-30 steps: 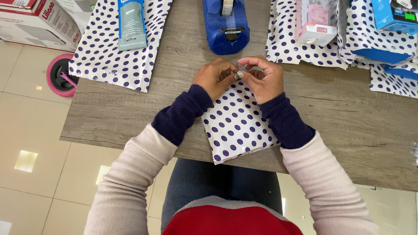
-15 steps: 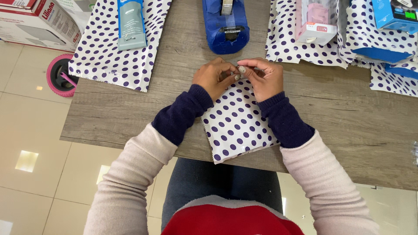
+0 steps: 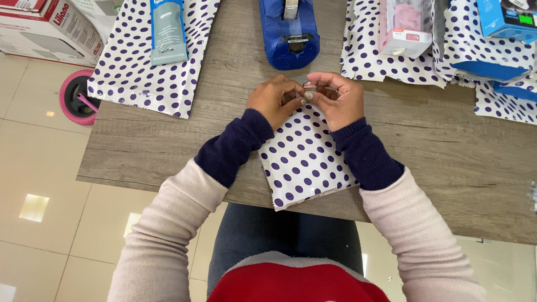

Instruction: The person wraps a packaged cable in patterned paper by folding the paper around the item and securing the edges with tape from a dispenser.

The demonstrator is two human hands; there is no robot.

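Nothing moved; left hand, right hand pinch-closed on dotted bag top.

Blue tape dispenser at the far edge of the wood-grain worktop. Left: grey-blue tube lying on a dotted bag. Right: pink boxed item and blue box on more dotted bags. Pink wheel and cardboard box on the floor.

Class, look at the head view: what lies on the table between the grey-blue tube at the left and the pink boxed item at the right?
The blue tape dispenser stands between the grey-blue tube and the pink boxed item, as the head view shows.
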